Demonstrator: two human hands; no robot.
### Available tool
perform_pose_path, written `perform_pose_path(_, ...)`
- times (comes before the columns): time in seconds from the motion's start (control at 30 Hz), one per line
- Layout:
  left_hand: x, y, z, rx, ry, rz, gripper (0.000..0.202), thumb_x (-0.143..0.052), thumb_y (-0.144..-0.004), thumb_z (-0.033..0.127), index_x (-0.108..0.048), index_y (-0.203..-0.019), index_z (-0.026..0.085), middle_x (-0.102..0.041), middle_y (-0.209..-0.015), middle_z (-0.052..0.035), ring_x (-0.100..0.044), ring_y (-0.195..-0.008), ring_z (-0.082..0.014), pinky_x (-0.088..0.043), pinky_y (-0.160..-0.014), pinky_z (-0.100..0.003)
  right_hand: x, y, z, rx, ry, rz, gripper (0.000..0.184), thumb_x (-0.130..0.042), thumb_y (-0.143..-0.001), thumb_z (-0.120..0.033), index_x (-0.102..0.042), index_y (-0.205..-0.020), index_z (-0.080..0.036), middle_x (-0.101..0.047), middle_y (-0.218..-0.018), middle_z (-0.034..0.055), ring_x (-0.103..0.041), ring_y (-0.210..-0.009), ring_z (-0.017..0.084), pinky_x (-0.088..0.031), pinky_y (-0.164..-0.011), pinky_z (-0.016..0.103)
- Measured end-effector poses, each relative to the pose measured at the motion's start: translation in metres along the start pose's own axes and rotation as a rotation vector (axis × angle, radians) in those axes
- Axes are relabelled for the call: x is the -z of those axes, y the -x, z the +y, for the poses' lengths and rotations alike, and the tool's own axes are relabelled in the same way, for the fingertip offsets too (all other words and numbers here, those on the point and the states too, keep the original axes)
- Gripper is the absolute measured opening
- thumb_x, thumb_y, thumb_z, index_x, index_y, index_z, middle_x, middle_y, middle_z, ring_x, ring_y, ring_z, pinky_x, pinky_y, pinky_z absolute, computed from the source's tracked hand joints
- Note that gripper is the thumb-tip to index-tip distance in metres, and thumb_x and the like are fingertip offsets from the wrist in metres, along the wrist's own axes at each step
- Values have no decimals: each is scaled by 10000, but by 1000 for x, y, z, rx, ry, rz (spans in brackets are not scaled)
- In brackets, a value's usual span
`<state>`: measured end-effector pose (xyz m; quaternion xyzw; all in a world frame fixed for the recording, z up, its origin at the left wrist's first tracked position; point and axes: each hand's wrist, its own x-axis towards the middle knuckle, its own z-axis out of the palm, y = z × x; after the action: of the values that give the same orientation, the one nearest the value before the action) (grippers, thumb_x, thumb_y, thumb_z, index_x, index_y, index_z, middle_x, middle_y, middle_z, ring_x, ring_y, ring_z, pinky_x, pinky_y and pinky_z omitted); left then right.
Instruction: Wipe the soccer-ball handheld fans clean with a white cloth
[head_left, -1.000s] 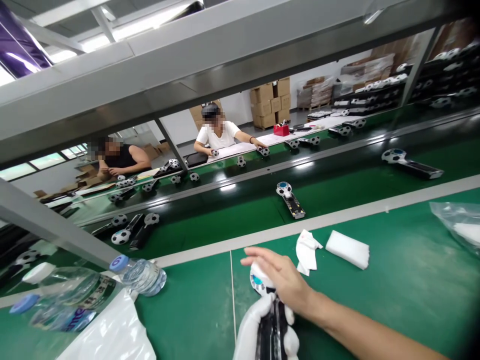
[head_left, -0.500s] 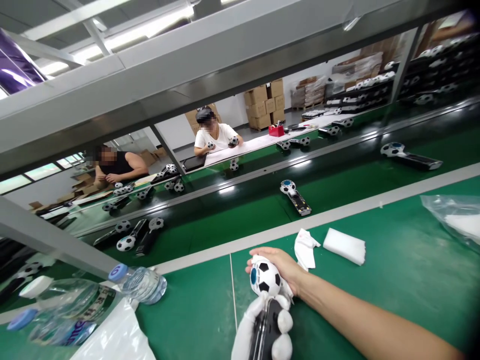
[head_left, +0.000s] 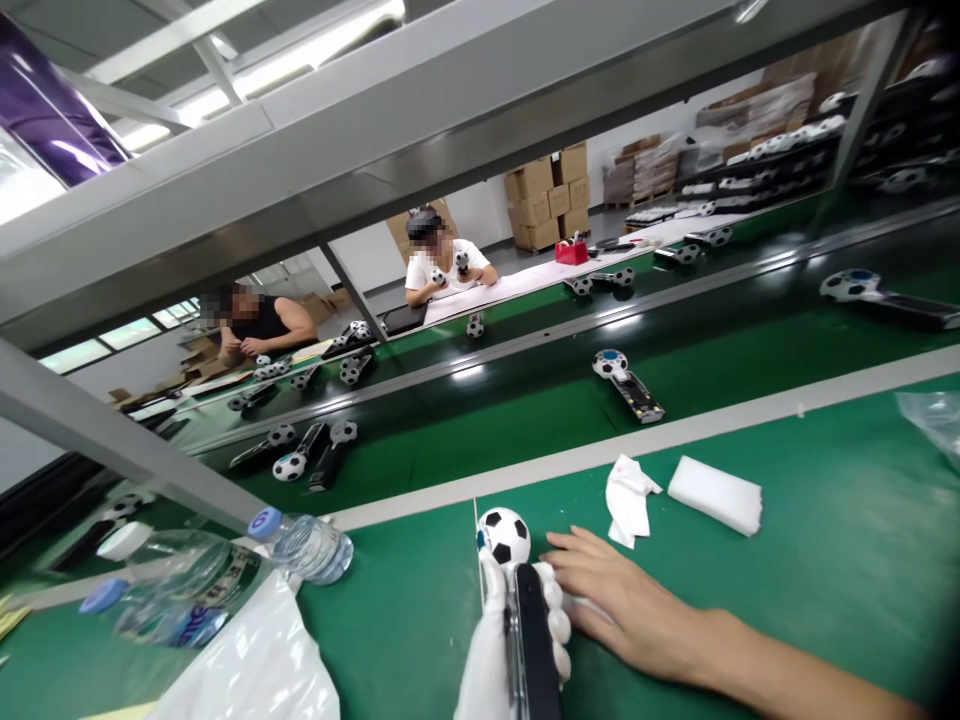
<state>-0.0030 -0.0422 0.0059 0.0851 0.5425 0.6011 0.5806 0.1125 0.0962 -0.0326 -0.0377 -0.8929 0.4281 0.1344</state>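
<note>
My left hand point(head_left: 495, 640), in a white glove, is wrapped round the black handle of a football-headed device point(head_left: 525, 620) at the bottom centre. Its black-and-white ball head point(head_left: 504, 536) points away from me. My bare right hand point(head_left: 622, 605) lies beside the handle on the green table point(head_left: 825, 560), fingers stretched out flat and touching a bit of white cloth by the glove. It holds nothing.
A crumpled white wipe point(head_left: 628, 498) and a white foam pad point(head_left: 715, 494) lie just beyond my right hand. Water bottles point(head_left: 300, 545) and a plastic bag point(head_left: 255, 670) sit at the left. More football devices point(head_left: 628, 383) ride the dark conveyor; two people sit across it.
My right hand has come off the ball head and now lies flat on the table beside the handle. The device has turned so its black back faces up.
</note>
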Motion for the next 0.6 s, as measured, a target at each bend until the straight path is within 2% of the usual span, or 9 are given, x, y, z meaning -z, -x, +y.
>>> perform_pose_path(0.03,-1,-1,0,-6,-1,10,298,-485,-885,378,-544,-1057,142,-583,-941,-52,-565,-742,-121,-503,-632,-279,-2,6,3,47,62,-57,346,-437,-897,-239,-524,-1231,-248,-524,-1295,57,-338,-1288,233,-155,-1111,491)
perform_pose_path(0.1,-1,-3,-2,-16,-4,23,297,-491,-883,372,-543,-1055,136,-580,-937,-50,-565,-742,-122,-502,-633,-281,-6,12,10,97,108,-77,393,-385,-908,-178,-478,-1285,-239,-490,-1335,61,-329,-1297,203,-169,-1117,456)
perform_pose_path(0.2,0,-1,-4,-34,-14,29,279,-487,-886,366,-548,-1040,142,-581,-929,-48,-560,-732,-116,-500,-625,-273,-11,9,19,96,1,24,380,-324,-912,-146,-560,-1201,-214,-555,-1264,76,-418,-1236,204,-256,-1088,431)
perform_pose_path(0.27,2,2,-5,-51,-25,28,274,-482,-888,365,-549,-1042,149,-581,-940,-51,-560,-740,-117,-500,-634,-274,-9,3,19,-39,-198,129,323,-344,-914,-206,-625,-1074,-203,-622,-1151,84,-515,-1132,230,-361,-1014,429)
perform_pose_path(0.33,4,4,-5,-69,-39,24,279,-476,-890,371,-547,-1052,154,-579,-957,-54,-560,-752,-119,-499,-646,-278,-1,-5,12,-281,-493,265,275,-386,-903,-285,-632,-991,-196,-670,-989,82,-600,-966,237,-458,-890,408)
perform_pose_path(0.43,6,6,-4,-90,-65,9,295,-462,-893,391,-542,-1062,162,-576,-964,-57,-556,-752,-119,-496,-647,-279,14,-19,-6,-471,-941,444,236,-482,-853,-341,-595,-995,-190,-679,-861,61,-624,-794,193,-493,-763,319)
perform_pose_path(0.5,5,6,-3,-94,-90,-6,306,-451,-895,409,-540,-1065,171,-577,-961,-58,-551,-744,-119,-492,-640,-278,22,-31,-20,-446,-1066,501,255,-512,-829,-354,-579,-1011,-188,-678,-866,60,-595,-653,154,-483,-600,256)
perform_pose_path(0.57,4,6,-4,-96,-120,-18,322,-447,-893,424,-538,-1066,167,-577,-945,-57,-549,-729,-118,-491,-624,-275,23,-42,-32,-387,-996,538,262,-489,-837,-368,-581,-1003,-187,-679,-863,62,-542,-546,136,-423,-472,238)
perform_pose_path(0.6,3,6,-4,-100,-137,-19,328,-449,-891,428,-538,-1065,164,-578,-936,-56,-550,-723,-118,-491,-615,-273,20,-48,-38,-319,-901,543,260,-470,-849,-366,-589,-999,-191,-678,-880,63,-547,-565,143,-422,-481,247)
